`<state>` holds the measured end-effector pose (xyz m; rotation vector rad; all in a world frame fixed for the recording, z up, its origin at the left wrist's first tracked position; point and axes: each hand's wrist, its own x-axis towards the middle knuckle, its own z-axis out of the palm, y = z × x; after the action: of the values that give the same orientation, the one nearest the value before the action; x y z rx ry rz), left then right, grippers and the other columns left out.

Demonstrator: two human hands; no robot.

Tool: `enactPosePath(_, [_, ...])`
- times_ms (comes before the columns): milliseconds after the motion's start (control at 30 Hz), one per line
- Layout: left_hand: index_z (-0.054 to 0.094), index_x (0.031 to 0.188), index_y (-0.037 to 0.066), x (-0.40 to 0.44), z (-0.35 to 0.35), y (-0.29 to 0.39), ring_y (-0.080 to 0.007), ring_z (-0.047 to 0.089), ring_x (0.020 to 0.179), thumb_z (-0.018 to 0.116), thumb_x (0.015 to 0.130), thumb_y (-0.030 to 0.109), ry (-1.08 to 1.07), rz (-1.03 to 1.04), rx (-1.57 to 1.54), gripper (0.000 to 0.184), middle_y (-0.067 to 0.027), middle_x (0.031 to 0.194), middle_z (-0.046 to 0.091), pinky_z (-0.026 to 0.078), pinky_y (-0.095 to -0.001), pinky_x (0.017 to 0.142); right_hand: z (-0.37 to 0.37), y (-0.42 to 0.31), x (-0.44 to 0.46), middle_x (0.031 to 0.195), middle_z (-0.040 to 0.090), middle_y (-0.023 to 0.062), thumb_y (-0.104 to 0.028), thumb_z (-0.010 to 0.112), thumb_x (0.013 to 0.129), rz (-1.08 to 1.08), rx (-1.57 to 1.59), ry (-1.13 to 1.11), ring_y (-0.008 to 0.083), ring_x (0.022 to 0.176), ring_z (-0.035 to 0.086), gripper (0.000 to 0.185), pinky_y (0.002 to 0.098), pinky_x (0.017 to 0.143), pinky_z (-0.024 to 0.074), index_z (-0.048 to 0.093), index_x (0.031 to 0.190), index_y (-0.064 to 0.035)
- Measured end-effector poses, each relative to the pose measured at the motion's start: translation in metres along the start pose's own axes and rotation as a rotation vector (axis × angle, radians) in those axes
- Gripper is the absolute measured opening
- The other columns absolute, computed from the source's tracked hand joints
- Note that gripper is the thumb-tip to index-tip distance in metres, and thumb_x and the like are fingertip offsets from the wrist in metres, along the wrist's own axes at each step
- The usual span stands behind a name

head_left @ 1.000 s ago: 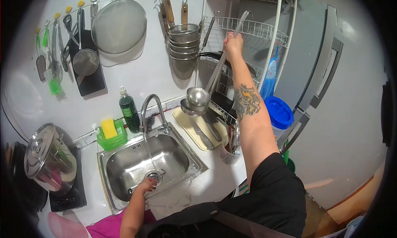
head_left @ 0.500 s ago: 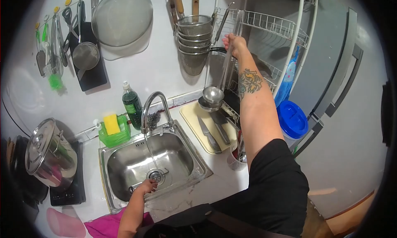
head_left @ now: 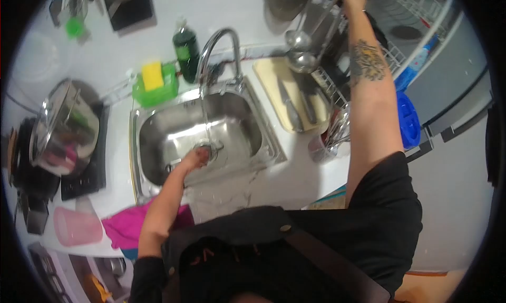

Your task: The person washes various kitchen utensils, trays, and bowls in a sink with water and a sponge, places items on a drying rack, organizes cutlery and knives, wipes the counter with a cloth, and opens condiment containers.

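At the top edge, my right hand (head_left: 354,0) is closed around a long handle that runs down to a metal ladle (head_left: 302,62). A smaller ladle bowl (head_left: 298,39) is just behind it. Below, a cutting board (head_left: 274,81) carries two knives (head_left: 291,105). My left hand (head_left: 196,158) is low in the steel sink (head_left: 158,129), beside the drain, with blurred, curled fingers. What it grips, if anything, I cannot make out. A thin stream of water falls from the curved faucet (head_left: 232,37) near these fingers.
A green soap holder (head_left: 158,94) with a yellow sponge (head_left: 152,75) and a green bottle (head_left: 185,52) stand behind the sink. Left are a lidded pot (head_left: 66,129), a pink cup (head_left: 78,226) and a magenta cloth (head_left: 124,224). A utensil cup (head_left: 319,147) stands right, below the wire rack (head_left: 395,55).
The view has tilted downward, so the counter appears higher. The two ladle bowls now look farther apart. My left hand is still in the sink, its fingers more curled.
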<state>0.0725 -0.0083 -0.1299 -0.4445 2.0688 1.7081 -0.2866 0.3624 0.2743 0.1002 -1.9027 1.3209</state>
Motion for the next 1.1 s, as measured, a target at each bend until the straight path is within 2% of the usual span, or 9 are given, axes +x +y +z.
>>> enactPosePath(67, [0.057, 0.085, 0.003, 0.032, -0.014, -0.004, -0.0109, 0.046, 0.049, 0.048, 0.080, 0.018, -0.195, 0.197, -0.124, 0.018, -0.0044, 0.069, 0.057, 0.034, -0.0228, 0.042, -0.002, 0.012, 0.021, 0.084, 0.060, 0.0244, -0.021, 0.063, 0.066, -0.059, -0.412, 0.166, 0.0364, 0.078, 0.059, 0.038, 0.0372, 0.068, 0.0456, 0.057, 0.090, 0.0067])
enactPosePath(300, [0.053, 0.089, 0.001, 0.013, -0.027, 0.098, -0.0149, 0.055, 0.065, 0.049, 0.084, 0.017, 0.066, 0.308, -0.423, 0.017, -0.0054, 0.069, 0.056, 0.044, -0.0267, 0.058, 0.011, -0.043, -0.148, 0.074, 0.059, 0.0091, -0.001, 0.055, 0.075, -0.453, 0.557, 0.384, 0.0150, 0.065, 0.056, 0.016, 0.0254, 0.057, 0.0448, 0.058, 0.091, 0.0005])
enactPosePath(367, [0.054, 0.086, 0.000, 0.022, -0.029, 0.082, -0.0173, 0.056, 0.067, 0.050, 0.083, 0.017, 0.103, 0.295, -0.392, 0.018, -0.0070, 0.069, 0.057, 0.045, -0.0287, 0.060, 0.020, -0.044, -0.237, 0.079, 0.059, 0.0106, -0.017, 0.057, 0.077, -0.147, 0.768, -0.050, 0.0183, 0.069, 0.055, 0.023, 0.0315, 0.061, 0.0435, 0.056, 0.092, 0.0007])
enactPosePath(433, [0.058, 0.083, -0.003, 0.030, -0.034, 0.050, -0.0231, 0.058, 0.070, 0.055, 0.078, 0.019, -0.041, 0.320, 0.826, 0.022, -0.0133, 0.077, 0.061, 0.046, -0.0334, 0.064, 0.034, -0.055, -0.325, 0.070, 0.056, 0.0065, -0.016, 0.053, 0.077, 0.335, 0.666, -0.381, 0.0114, 0.055, 0.049, 0.015, 0.0261, 0.050, 0.0398, 0.055, 0.082, -0.0015])
enactPosePath(567, [0.062, 0.087, 0.001, 0.066, -0.027, -0.012, -0.0255, 0.059, 0.081, 0.061, 0.070, 0.020, 0.092, 0.189, 0.885, 0.026, -0.0180, 0.092, 0.061, 0.046, -0.0360, 0.071, 0.093, 0.020, -0.441, 0.066, 0.056, 0.0068, -0.008, 0.051, 0.074, 0.820, 0.893, -1.196, 0.0171, 0.056, 0.054, 0.011, 0.0301, 0.052, 0.0465, 0.057, 0.080, -0.0014])
enactPosePath(733, [0.062, 0.086, 0.002, 0.101, -0.025, -0.036, -0.0280, 0.058, 0.080, 0.057, 0.071, 0.017, -0.010, 0.200, 0.830, 0.022, -0.0155, 0.089, 0.061, 0.045, -0.0362, 0.071, 0.103, -0.007, -0.458, 0.072, 0.056, 0.0099, -0.005, 0.051, 0.078, 1.035, 0.774, -1.222, 0.0200, 0.065, 0.058, 0.010, 0.0302, 0.059, 0.0494, 0.054, 0.083, 0.0031])
enactPosePath(833, [0.061, 0.084, 0.002, 0.084, -0.015, -0.023, -0.0293, 0.057, 0.076, 0.055, 0.071, 0.016, -0.037, 0.194, 0.737, 0.020, -0.0128, 0.084, 0.062, 0.045, -0.0372, 0.068, 0.106, -0.009, -0.453, 0.073, 0.057, 0.0110, -0.011, 0.053, 0.077, 0.883, 0.597, -1.355, 0.0238, 0.069, 0.059, 0.015, 0.0335, 0.063, 0.0498, 0.056, 0.087, -0.0002])
enactPosePath(933, [0.056, 0.075, 0.004, 0.071, -0.015, 0.030, -0.0135, 0.052, 0.052, 0.046, 0.080, 0.017, -0.180, 0.389, 0.456, 0.017, -0.0067, 0.058, 0.052, 0.043, -0.0298, 0.048, 0.120, 0.026, -0.465, 0.093, 0.060, 0.0088, -0.026, 0.062, 0.069, -0.425, -0.375, -1.318, 0.0287, 0.093, 0.054, 0.033, 0.0454, 0.074, 0.0447, 0.057, 0.097, -0.0112])
enactPosePath(1100, [0.058, 0.078, -0.002, 0.041, -0.024, 0.083, -0.0183, 0.057, 0.062, 0.048, 0.084, 0.015, -0.163, 0.422, 0.175, 0.021, -0.0079, 0.066, 0.058, 0.046, -0.0291, 0.059, 0.100, -0.003, -0.445, 0.104, 0.056, 0.0060, -0.027, 0.054, 0.076, -0.824, -0.782, -1.296, 0.0250, 0.099, 0.050, 0.029, 0.0586, 0.083, 0.0345, 0.057, 0.102, -0.0157])
